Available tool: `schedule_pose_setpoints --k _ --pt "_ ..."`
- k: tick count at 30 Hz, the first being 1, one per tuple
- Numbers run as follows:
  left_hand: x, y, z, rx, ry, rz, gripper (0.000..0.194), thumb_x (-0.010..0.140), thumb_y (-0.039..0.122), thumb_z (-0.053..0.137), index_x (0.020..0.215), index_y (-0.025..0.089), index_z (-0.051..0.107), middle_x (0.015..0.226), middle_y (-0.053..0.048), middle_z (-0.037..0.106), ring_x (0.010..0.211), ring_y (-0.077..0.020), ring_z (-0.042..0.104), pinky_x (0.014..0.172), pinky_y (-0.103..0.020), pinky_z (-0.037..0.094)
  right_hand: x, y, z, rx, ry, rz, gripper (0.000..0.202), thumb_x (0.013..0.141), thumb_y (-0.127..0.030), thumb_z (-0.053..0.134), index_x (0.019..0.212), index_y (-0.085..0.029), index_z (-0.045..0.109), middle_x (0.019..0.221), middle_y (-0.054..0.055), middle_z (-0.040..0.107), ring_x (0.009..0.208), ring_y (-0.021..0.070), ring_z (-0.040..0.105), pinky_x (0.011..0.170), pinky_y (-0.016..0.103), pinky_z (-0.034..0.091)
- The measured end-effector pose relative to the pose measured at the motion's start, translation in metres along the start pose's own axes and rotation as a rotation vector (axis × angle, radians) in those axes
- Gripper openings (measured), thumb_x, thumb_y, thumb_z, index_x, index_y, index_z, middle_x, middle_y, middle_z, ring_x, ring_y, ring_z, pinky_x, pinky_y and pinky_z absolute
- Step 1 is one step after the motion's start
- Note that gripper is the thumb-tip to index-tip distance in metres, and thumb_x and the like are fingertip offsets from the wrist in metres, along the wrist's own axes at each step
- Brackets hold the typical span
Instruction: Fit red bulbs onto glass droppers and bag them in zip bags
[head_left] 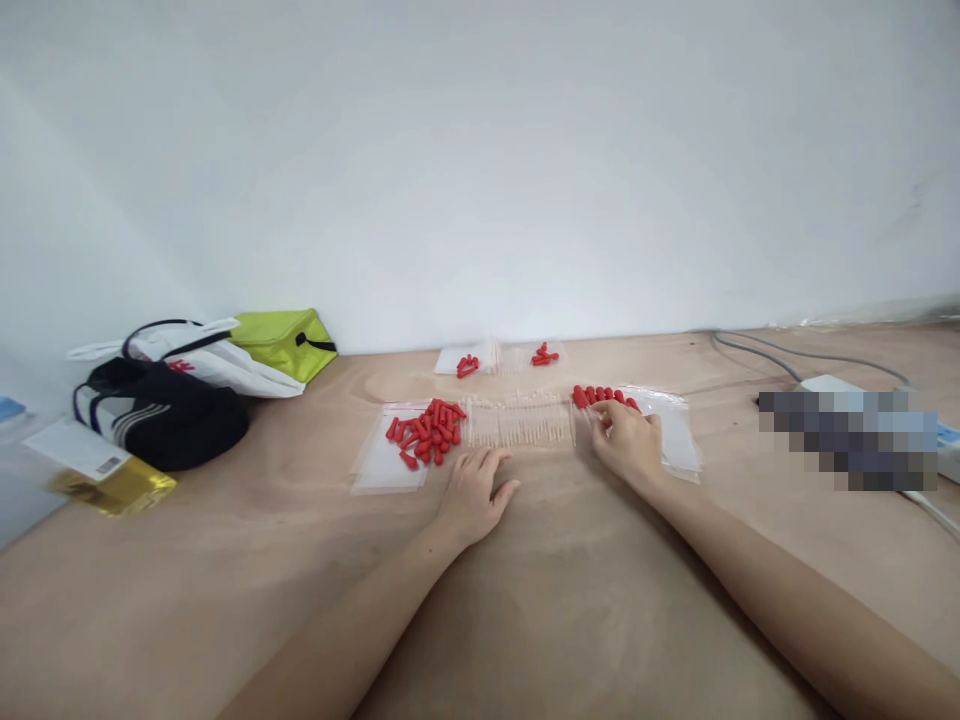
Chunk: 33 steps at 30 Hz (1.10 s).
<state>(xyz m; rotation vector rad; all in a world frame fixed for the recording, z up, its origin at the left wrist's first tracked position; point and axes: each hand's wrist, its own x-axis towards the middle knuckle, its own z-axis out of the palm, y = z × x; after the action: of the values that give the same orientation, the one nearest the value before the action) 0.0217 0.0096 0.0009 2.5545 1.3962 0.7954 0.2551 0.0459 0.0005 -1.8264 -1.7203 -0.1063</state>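
My left hand (pixel 478 492) rests on the table with its fingers apart, just below a heap of red rubber-like bulbs (pixel 427 432) on clear plastic bags (pixel 386 470). Thin clear tubes (pixel 517 422) lie side by side in the middle, between the two hands. At the right end of the tubes, my right hand (pixel 626 438) has its thumb and fingertips pinched together beside a row of red bulbs (pixel 600 393). What the pinch holds is too small to make out. More clear bags (pixel 679 435) lie partly behind that hand.
Small groups of red bulbs (pixel 467 366) lie on bags near the wall. At the left are a black bag (pixel 184 425), a white bag (pixel 255 372), a green box-shaped bag (pixel 281 340) and a yellow packet (pixel 120 487). Cables (pixel 817 355) and a blurred dark object (pixel 862 440) are at the right.
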Motion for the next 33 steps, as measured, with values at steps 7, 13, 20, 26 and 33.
schedule_pose_setpoints --k 7,13,20,26,33 --pt "0.002 0.007 -0.008 -0.004 -0.065 0.093 0.008 0.08 0.021 0.05 0.078 0.019 0.058 0.081 -0.003 0.061 0.082 -0.0184 0.053 0.073 -0.033 0.04 0.015 0.0 0.015 -0.072 -0.057 0.163 0.019 0.077 -0.028 0.04 0.086 -0.017 0.054 0.078 0.006 0.064 0.074 0.0212 0.056 0.07 0.034 0.022" --pt "0.002 0.005 -0.006 -0.01 -0.054 0.095 0.01 0.079 0.022 0.05 0.078 0.018 0.059 0.081 -0.004 0.061 0.08 -0.0184 0.054 0.072 -0.033 0.041 0.018 0.001 0.019 -0.111 -0.059 0.176 0.023 0.076 -0.032 0.041 0.086 -0.016 0.055 0.075 0.007 0.063 0.071 0.0219 0.055 0.07 0.035 0.023" --pt "0.002 0.005 -0.006 -0.015 -0.045 0.107 0.01 0.08 0.022 0.05 0.078 0.019 0.06 0.08 -0.004 0.061 0.08 -0.018 0.054 0.072 -0.032 0.042 0.02 -0.013 0.021 -0.173 -0.133 0.057 0.029 0.076 -0.034 0.039 0.071 -0.017 0.062 0.076 0.011 0.063 0.075 0.0248 0.054 0.074 0.042 0.022" --pt "0.002 0.005 -0.006 -0.006 -0.054 0.105 0.01 0.08 0.022 0.05 0.078 0.019 0.059 0.081 -0.004 0.061 0.08 -0.0182 0.053 0.072 -0.032 0.041 0.029 -0.025 0.028 -0.327 -0.201 0.056 0.021 0.071 -0.021 0.044 0.069 -0.013 0.063 0.072 0.015 0.061 0.075 0.0281 0.053 0.07 0.043 0.022" --pt "0.001 0.003 -0.008 -0.008 -0.029 0.091 0.008 0.079 0.022 0.052 0.078 0.019 0.059 0.08 -0.002 0.061 0.08 -0.0178 0.053 0.073 -0.032 0.04 0.026 -0.033 0.03 -0.394 -0.129 -0.001 0.025 0.075 -0.01 0.037 0.072 -0.008 0.062 0.074 0.018 0.061 0.077 0.0276 0.051 0.07 0.041 0.022"
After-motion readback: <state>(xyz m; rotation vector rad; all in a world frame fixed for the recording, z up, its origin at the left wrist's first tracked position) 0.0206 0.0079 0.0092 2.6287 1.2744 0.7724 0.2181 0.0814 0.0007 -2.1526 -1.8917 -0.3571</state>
